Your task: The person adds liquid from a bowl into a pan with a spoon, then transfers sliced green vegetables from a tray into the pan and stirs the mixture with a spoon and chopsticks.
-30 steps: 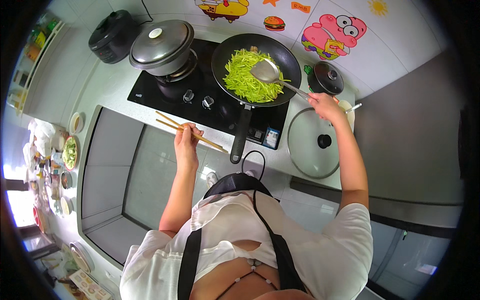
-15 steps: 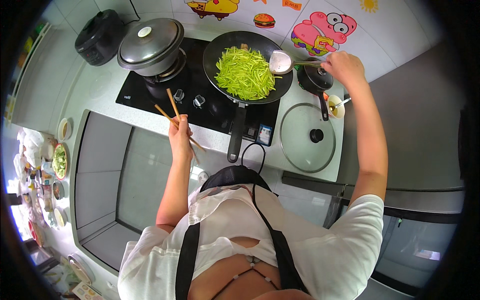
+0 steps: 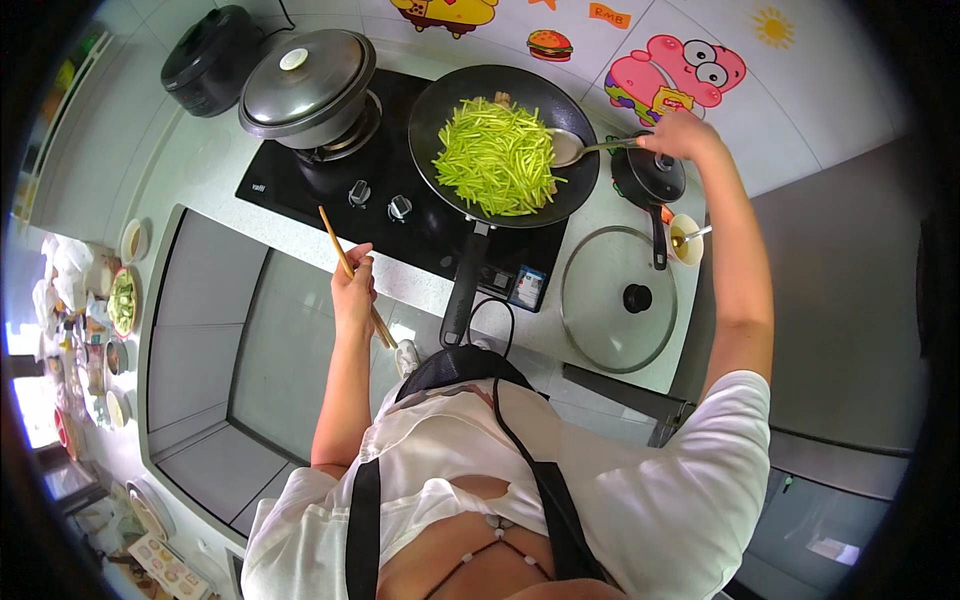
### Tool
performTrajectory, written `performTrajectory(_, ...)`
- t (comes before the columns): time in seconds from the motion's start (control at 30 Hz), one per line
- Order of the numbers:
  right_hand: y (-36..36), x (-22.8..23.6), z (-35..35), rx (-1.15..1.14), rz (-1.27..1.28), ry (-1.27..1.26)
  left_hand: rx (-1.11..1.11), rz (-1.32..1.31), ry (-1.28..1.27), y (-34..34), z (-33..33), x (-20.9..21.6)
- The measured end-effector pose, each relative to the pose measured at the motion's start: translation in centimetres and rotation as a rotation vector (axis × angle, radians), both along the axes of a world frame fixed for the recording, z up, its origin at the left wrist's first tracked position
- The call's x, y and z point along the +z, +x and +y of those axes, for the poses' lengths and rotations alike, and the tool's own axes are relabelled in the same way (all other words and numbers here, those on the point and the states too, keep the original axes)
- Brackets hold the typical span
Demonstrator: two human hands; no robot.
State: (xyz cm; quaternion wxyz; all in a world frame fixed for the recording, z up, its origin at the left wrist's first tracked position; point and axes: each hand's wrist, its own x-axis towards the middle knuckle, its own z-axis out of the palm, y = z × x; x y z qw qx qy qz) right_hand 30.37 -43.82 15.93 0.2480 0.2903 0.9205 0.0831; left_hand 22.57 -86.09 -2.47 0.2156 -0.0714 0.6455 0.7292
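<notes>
My right hand [image 3: 680,137] grips the handle of a metal spatula [image 3: 567,148]. The spatula's head rests inside the right side of the black frying pan [image 3: 585,185], against a heap of green vegetable strips [image 3: 495,160]. A few brown pieces show at the heap's edge. The pan sits on the hob with its handle [image 3: 465,285] pointing toward me. In front of the counter, to the left of that handle, my left hand [image 3: 353,290] is closed round a pair of wooden chopsticks [image 3: 338,243], held together and slanted.
A lidded steel pot [image 3: 305,90] occupies the left burner of the black hob [image 3: 290,185], with a rice cooker [image 3: 210,62] behind it. Right of the pan are a small lidded saucepan [image 3: 648,178], a glass lid [image 3: 610,300] and a bowl [image 3: 685,245] holding a spoon. Several dishes line the left counter.
The spatula's head has come down from above the pan's right rim to the vegetables. My left hand has lowered slightly, and the chopsticks, apart before, are now together.
</notes>
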Motion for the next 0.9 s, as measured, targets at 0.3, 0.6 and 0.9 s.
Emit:
performTrajectory(0.3,2.4,-7.6,-2.9,0.112,0.550,-0.055,-0.083,0.000,0.020,0.2,0.3,0.6)
performTrajectory(0.6,5.0,1.3,-5.8,0.442,0.503,0.325,-0.094,-0.013,0.043,-0.1,-0.2,0.1)
performTrajectory(0.9,3.9,1.2,-2.9,0.362,0.280,0.319,-0.090,-0.032,0.063,-0.5,0.2,-0.4)
